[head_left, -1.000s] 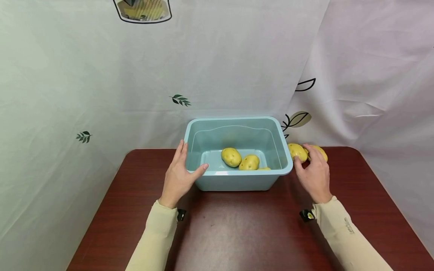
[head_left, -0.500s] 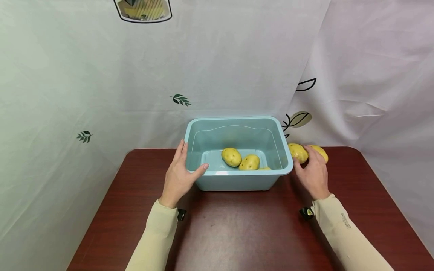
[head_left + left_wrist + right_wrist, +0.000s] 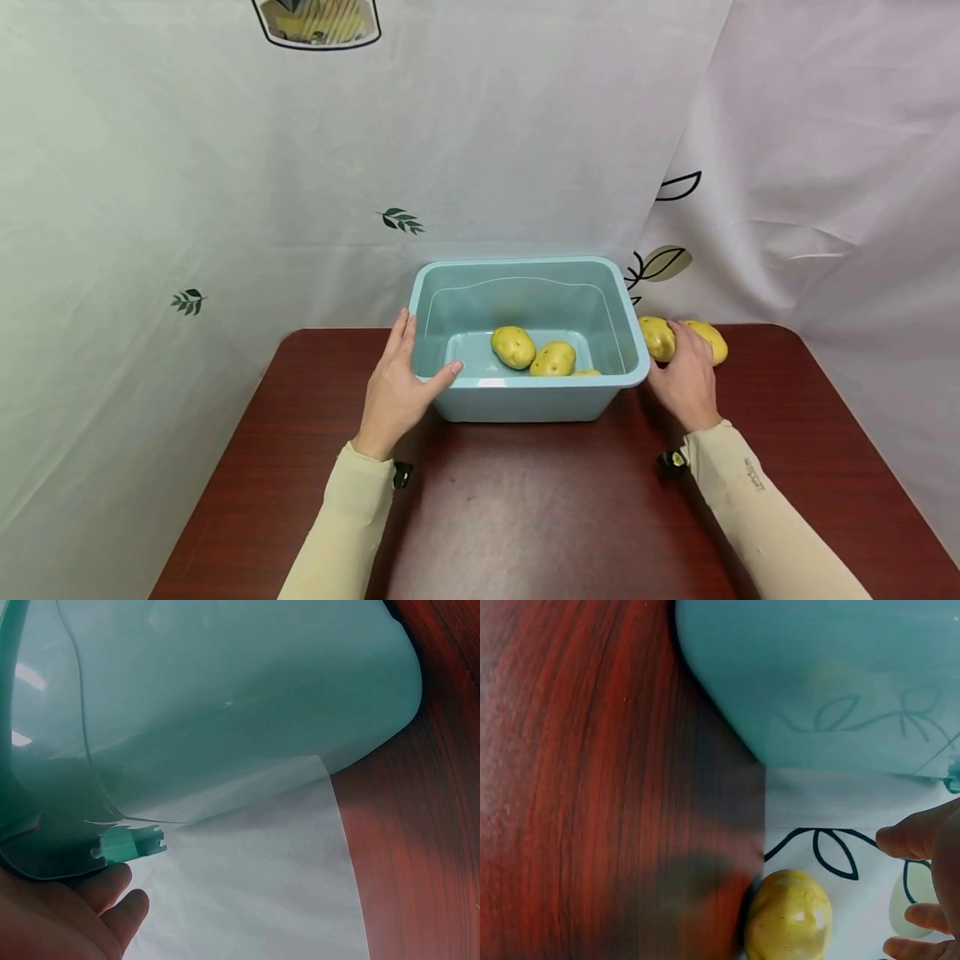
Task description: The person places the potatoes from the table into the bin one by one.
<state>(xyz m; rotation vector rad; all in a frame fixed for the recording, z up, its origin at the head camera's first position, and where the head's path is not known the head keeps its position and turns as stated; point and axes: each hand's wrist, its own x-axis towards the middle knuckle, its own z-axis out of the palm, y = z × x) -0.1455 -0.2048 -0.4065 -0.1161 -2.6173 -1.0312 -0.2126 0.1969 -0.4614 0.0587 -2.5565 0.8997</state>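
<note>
In the head view, a light blue plastic bin (image 3: 517, 404) stands on the table with several yellow potatoes (image 3: 513, 347) inside, one mostly hidden behind the front rim. My left hand (image 3: 393, 400) rests at its left front corner, thumb over the rim and straight fingers along the left side. To the right of the bin my right hand (image 3: 686, 379) reaches over two more potatoes, partly covering the nearer potato (image 3: 655, 337); a farther potato (image 3: 711, 340) lies beyond it. The right wrist view has a potato (image 3: 787, 919) below the spread fingers (image 3: 911, 834), apart from them.
The dark red wooden table (image 3: 487, 517) ends at a white cloth backdrop (image 3: 525, 150) printed with leaves, close behind the bin. The bin's clip handle (image 3: 131, 845) shows near the left fingertips.
My right hand has shifted slightly left toward the bin, uncovering more of the farther potato. The left hand and the bin have stayed in place.
</note>
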